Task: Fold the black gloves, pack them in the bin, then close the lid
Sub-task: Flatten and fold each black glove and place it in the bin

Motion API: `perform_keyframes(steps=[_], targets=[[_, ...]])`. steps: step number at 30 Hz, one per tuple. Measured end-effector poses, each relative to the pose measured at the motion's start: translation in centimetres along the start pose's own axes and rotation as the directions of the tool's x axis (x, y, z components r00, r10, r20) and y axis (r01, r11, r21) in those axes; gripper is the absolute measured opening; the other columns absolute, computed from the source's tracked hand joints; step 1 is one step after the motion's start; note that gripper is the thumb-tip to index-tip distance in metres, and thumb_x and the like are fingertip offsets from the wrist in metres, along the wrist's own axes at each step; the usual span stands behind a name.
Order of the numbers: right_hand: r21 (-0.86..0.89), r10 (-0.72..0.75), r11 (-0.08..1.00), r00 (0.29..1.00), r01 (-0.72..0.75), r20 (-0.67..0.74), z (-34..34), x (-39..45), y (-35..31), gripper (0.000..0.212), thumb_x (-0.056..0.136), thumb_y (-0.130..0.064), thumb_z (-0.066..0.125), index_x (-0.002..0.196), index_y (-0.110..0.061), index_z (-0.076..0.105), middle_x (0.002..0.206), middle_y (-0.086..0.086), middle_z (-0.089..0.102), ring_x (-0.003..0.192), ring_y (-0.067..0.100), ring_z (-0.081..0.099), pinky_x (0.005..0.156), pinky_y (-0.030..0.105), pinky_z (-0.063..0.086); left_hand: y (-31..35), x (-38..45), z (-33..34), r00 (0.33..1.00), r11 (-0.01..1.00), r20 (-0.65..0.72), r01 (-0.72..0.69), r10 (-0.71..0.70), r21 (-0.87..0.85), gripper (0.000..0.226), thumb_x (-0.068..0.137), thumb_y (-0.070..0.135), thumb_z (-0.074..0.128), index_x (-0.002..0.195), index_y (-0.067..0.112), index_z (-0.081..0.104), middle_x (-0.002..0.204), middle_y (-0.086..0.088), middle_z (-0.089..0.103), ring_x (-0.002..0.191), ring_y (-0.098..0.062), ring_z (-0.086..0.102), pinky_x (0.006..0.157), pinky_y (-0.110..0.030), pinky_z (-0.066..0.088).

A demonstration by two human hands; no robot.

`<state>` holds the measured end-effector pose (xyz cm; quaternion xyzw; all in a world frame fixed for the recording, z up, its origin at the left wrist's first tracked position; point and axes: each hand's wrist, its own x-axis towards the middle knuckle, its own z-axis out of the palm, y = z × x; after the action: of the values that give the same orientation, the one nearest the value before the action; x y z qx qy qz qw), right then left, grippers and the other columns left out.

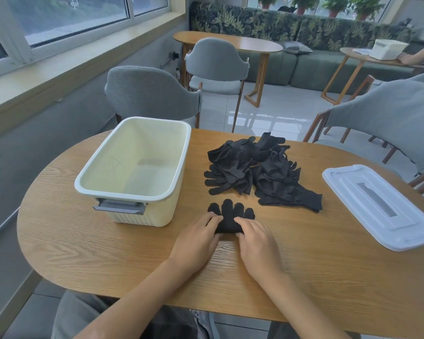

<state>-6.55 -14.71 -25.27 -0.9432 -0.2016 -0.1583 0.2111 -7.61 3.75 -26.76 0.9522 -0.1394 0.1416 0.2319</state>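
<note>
One black glove (229,214) lies flat on the wooden table (108,253) in front of me, its fingers pointing away. My left hand (198,237) and my right hand (257,238) both grip its cuff end, fingers curled over the rolled edge. Behind it sits a loose pile of black gloves (257,170). The cream bin (135,167) stands open and empty at the left, a grey handle on its near side. Its white lid (380,206) lies flat at the right.
Grey chairs (152,91) stand at the far side of the table and at the right. Farther back are other wooden tables, a green sofa and another person's arm by a white box (389,48).
</note>
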Motion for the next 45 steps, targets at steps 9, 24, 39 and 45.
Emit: perform_keyframes(steps=[9,24,39,45], targets=[[0.200,0.184,0.956,0.970,-0.215,0.162,-2.1,0.0,0.0,0.023,0.098,-0.028,0.061,0.121,-0.028,0.060,0.105,-0.014,0.065,0.094,0.008,0.059,0.080,0.023,0.046,1.3,-0.3,-1.5,0.995,0.973,-0.002,0.100,-0.103,-0.208,0.029,0.098,0.036,0.059,0.125,0.025,0.057,0.113,0.013,0.058,0.098,-0.004,0.055,0.082,-0.022,0.047],[0.215,0.366,0.846,0.824,-0.488,0.431,-2.7,6.8,1.8,0.017,0.094,-0.037,0.066,0.105,-0.024,0.070,0.099,-0.013,0.065,0.096,0.010,0.060,0.076,0.026,0.043,0.1,6.8,-3.2,0.898,0.898,0.293,0.394,-0.329,-0.199,0.012,0.092,0.035,0.069,0.090,0.024,0.070,0.087,0.007,0.065,0.084,-0.013,0.060,0.068,-0.031,0.045],[-0.139,0.393,0.890,0.576,-0.434,0.717,-4.2,11.3,-0.8,0.041,0.094,-0.021,0.068,0.134,-0.020,0.058,0.131,0.007,0.059,0.103,0.029,0.063,0.078,0.040,0.062,2.3,11.1,-3.6,0.806,0.974,0.547,0.181,-0.228,0.139,0.040,0.094,0.014,0.068,0.133,0.014,0.059,0.125,-0.011,0.060,0.111,-0.030,0.059,0.088,-0.036,0.049],[-0.208,0.328,0.942,0.580,-0.265,0.746,-3.5,11.9,-1.6,0.036,0.096,-0.008,0.055,0.132,-0.012,0.059,0.115,0.011,0.064,0.098,0.030,0.063,0.083,0.039,0.059,2.0,11.2,-3.9,0.767,0.971,0.598,0.215,-0.233,0.103,0.033,0.094,0.014,0.066,0.126,0.010,0.061,0.118,-0.011,0.065,0.105,-0.028,0.063,0.083,-0.034,0.051]])
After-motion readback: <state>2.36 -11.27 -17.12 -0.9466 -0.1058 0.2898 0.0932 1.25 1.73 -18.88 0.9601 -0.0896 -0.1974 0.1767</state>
